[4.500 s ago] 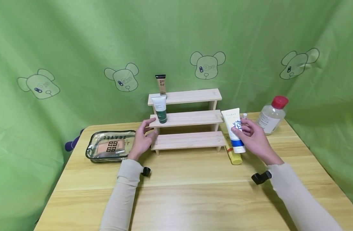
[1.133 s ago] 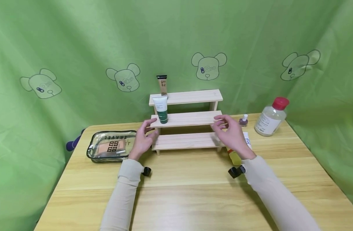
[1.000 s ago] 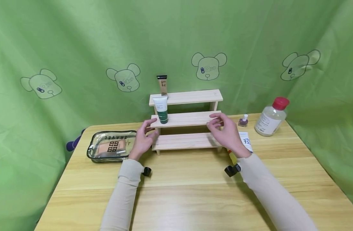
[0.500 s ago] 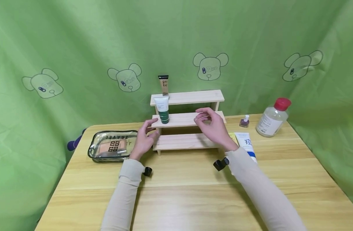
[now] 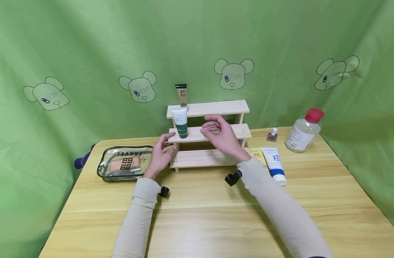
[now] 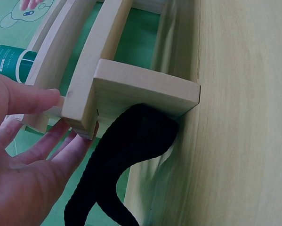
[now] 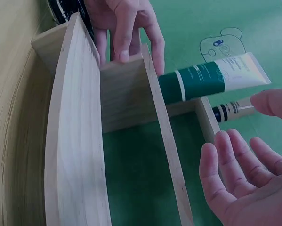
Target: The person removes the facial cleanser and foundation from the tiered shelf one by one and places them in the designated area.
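A three-tier wooden display shelf (image 5: 219, 107) stands at the back of the table. My left hand (image 5: 160, 157) holds its left end; in the left wrist view the thumb lies near the shelf edge and the fingers reach around behind. On the middle tier, at the left, a white-and-green squeeze tube (image 5: 180, 122) stands upright on its cap. A tan tube (image 5: 182, 95) with a black top end stands behind it on the highest tier. My right hand (image 5: 222, 138) hovers over the middle tier, right of the white-and-green tube, fingers loosely bent, holding nothing and apart from the tube.
Right of the shelf lie a yellow tube (image 5: 258, 156), partly behind my right forearm, and a white-and-blue tube (image 5: 274, 165). Behind them stand a purple nail polish bottle (image 5: 272, 136) and a clear red-capped bottle (image 5: 301, 134). A clear travel pouch (image 5: 122, 163) lies at left.
The white-and-blue tube, earlier in my right hand, now lies on the table beside the yellow one. My right hand has since moved left across the shelf; the left hand keeps its place.
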A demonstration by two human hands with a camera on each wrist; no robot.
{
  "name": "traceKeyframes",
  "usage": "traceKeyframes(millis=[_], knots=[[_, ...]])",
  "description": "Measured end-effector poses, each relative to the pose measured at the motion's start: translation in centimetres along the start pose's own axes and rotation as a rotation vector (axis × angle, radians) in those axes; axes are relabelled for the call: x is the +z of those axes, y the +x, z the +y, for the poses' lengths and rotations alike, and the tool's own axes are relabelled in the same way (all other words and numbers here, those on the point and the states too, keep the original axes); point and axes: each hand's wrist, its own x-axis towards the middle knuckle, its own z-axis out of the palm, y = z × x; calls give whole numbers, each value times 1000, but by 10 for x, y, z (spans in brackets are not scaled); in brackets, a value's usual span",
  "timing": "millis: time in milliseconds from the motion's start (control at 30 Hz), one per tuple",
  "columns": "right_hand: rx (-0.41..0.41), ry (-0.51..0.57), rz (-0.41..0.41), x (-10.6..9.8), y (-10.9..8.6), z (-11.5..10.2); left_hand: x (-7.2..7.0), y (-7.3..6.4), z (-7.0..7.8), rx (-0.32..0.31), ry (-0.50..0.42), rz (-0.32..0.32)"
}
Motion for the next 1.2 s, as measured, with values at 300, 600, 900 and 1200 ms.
traceKeyframes(millis=[300,600,900,1200], knots=[[-37,23,-65,29,8,7,-1,0,-4,8,1,-2],[-82,-1,-63,53,22,3,-2,-1,-1,7,5,-2],[-54,-1,-48,67,32,-3,-3,-1,0,13,5,-9],[-24,-38,-43,70,36,-2,-2,1,-1,5,6,-20]])
